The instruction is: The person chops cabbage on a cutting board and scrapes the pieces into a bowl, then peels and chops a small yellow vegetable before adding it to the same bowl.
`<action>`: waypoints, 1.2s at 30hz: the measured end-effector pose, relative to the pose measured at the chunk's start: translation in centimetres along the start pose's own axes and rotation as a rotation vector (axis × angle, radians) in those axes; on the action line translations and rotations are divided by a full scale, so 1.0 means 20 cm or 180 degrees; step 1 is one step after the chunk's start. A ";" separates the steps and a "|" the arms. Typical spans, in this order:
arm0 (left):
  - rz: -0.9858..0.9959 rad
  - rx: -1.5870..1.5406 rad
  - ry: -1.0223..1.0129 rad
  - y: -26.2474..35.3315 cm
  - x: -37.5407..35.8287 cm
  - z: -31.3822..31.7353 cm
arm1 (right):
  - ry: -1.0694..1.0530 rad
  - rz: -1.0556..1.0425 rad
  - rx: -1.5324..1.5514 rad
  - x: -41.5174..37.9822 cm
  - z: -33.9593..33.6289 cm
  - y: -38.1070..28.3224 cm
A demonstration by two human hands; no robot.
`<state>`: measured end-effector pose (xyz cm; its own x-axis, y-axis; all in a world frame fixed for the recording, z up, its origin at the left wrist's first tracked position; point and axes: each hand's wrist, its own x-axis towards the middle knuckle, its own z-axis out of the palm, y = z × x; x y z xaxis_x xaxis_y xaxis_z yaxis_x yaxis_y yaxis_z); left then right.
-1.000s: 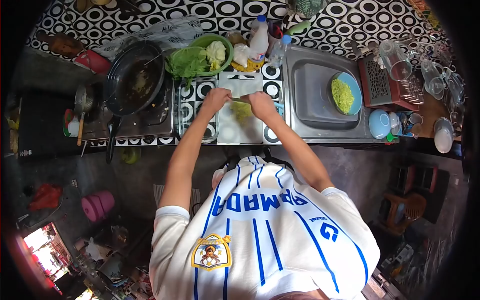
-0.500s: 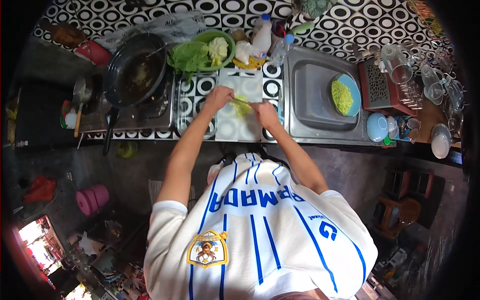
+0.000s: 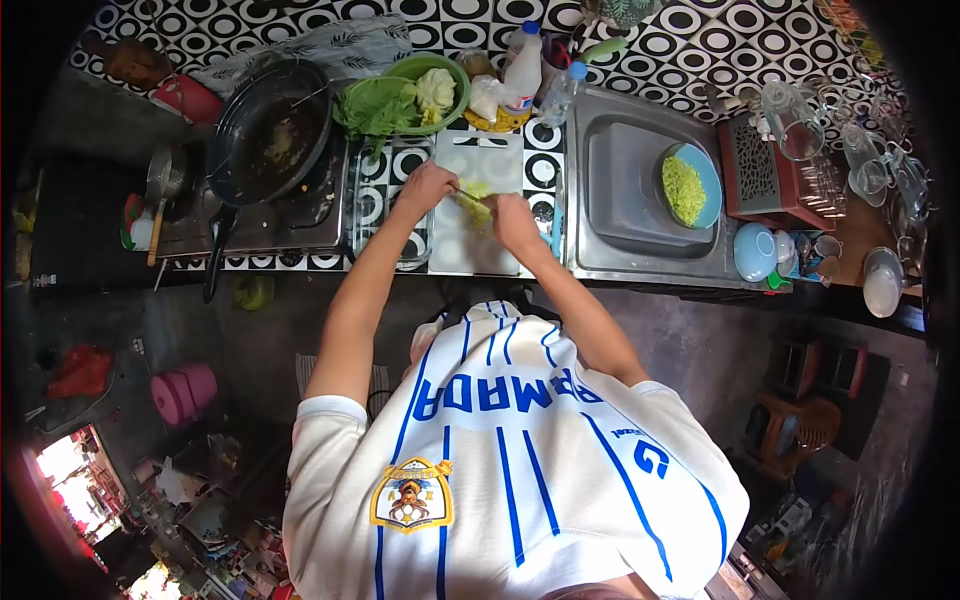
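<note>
A white cutting board point(image 3: 465, 255) lies on the tiled counter, with finely chopped pale green vegetable point(image 3: 477, 214) on its middle. Across these pieces runs a thin knife point(image 3: 471, 196). My right hand point(image 3: 515, 223) is closed around its right end, where the handle is hidden by the fingers. At the other end, my left hand point(image 3: 429, 188) pinches the blade near its tip. A clear glass dish point(image 3: 414, 262) sits just left of the board, partly under my left forearm.
Behind the board stand a green basin point(image 3: 462, 92) with leafy greens point(image 3: 378, 112) and a cauliflower-like head point(image 3: 436, 92), plus bottles point(image 3: 523, 72). A wok point(image 3: 270, 140) is on the stove at left. The sink point(image 3: 625, 265) at right holds a blue bowl point(image 3: 709, 178) of shredded greens.
Both hands have shifted slightly left with the knife, my left hand also a little upward. The knife stays over the chopped vegetable.
</note>
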<state>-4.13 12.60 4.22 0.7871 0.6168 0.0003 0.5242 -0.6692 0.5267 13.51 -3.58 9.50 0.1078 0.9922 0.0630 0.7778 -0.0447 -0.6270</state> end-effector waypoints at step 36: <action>0.0047 0.0686 -0.0334 -0.03 -0.01 0.02 | -0.0057 0.0087 0.0389 -0.04 0.17 0.07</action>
<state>-4.39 12.72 3.64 0.8188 0.5673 -0.0874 0.5607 -0.7578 0.3338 12.38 -3.99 5.95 0.1161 0.9927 0.0313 0.6932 -0.0584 -0.7184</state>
